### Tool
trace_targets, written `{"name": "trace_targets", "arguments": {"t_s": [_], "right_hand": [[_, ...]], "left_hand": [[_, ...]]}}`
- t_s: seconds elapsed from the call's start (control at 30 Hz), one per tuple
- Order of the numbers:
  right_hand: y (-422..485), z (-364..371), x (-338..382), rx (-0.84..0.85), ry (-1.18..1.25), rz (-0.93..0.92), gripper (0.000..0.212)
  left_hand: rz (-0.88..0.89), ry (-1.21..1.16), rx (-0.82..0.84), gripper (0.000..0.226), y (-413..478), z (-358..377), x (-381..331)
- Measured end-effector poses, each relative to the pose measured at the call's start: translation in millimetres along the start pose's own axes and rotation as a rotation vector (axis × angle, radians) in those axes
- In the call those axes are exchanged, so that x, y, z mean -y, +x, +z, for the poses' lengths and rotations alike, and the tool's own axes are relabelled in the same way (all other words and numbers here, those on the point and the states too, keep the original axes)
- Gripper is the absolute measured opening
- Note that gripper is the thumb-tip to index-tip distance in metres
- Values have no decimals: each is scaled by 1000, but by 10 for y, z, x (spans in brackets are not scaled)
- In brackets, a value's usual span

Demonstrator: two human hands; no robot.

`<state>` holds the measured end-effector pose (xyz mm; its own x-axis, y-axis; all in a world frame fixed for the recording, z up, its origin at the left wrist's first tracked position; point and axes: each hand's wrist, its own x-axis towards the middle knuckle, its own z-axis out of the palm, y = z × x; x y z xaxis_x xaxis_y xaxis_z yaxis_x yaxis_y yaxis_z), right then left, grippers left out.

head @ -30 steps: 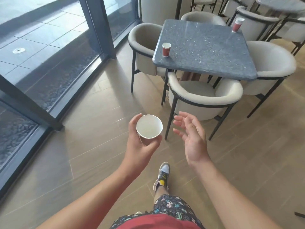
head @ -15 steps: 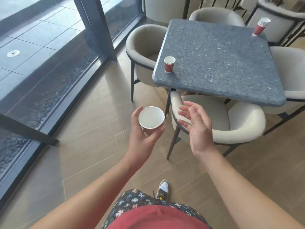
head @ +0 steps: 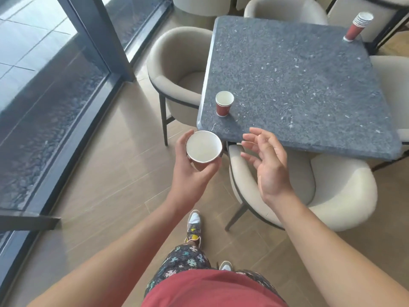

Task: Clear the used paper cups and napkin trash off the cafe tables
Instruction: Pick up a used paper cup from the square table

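The left hand point(head: 190, 175) holds a cup point(head: 203, 147) mouth-up, likely for nesting the red cup point(head: 223, 106) from the tabletop point(head: 298, 85); the right hand point(head: 271, 169) is wide, free.

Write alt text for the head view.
Left hand holds an empty white-lined paper cup; the open right hand hovers at the near edge of a dark grey speckled stone table. One red paper cup stands near its near-left corner, a stack of red paper cups at the far right.
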<state>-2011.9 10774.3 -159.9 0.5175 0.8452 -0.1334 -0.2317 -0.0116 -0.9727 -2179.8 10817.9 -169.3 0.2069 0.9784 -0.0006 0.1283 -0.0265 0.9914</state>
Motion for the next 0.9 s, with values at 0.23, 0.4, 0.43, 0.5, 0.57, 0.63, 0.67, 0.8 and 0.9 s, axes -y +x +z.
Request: {"name": "trace_targets", "arguments": {"t_s": [0.23,0.4,0.43,0.5,0.57,0.63,0.67,0.8,0.9], "right_hand": [[776,371,-74,-104,-1,4,28],[1230,456,-126,-182,6,18,28],[1297,455,-133,-191,6,18,28],[1421,440,-152,-209,3,20,28],[1527,413,-171,-232,2,26,29],[1616,382,-192,-254,5,30,28],[1652,367,-204,-261,8,32,28],[1730,308,-264,-291,10,44,27],[1741,231,-315,-323,6,61,28]], "left_hand": [[-21,18,71,71,970,-17,231],[-8,78,121,72,1508,45,365],[-7,91,132,73,1607,61,400],[-13,107,145,77,1791,109,482],[-18,130,160,80,1969,184,544],[-7,155,178,80,2169,291,580],[6,162,187,81,2284,358,599],[54,225,229,84,2751,664,674],[53,281,250,86,3011,885,819]]}}
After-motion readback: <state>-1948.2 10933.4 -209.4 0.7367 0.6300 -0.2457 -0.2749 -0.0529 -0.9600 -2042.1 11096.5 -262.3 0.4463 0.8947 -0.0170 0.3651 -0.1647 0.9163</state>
